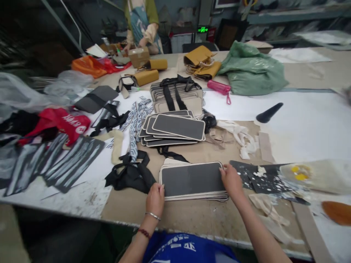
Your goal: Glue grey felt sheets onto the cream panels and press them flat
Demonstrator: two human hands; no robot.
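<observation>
Directly before me lies a small stack of dark grey rectangular panels with pale edges and rounded corners. My left hand pinches its left end, thumb on top. At the opposite end my right hand grips near the upper right corner. Whether I hold only the top panel or several together, I cannot tell. Behind this stack sits a looser pile of similar panels, fanned out. Farther back stands a stack of beige-edged pieces with black straps over it. A bundle of black fabric strips lies left of my left hand.
Right of my hands are a glue-spotted dark sheet and white cloth scraps. Grey-streaked panels and a red bag lie left. Across the table are a green plastic bag, yellow handbags and a person in an apron.
</observation>
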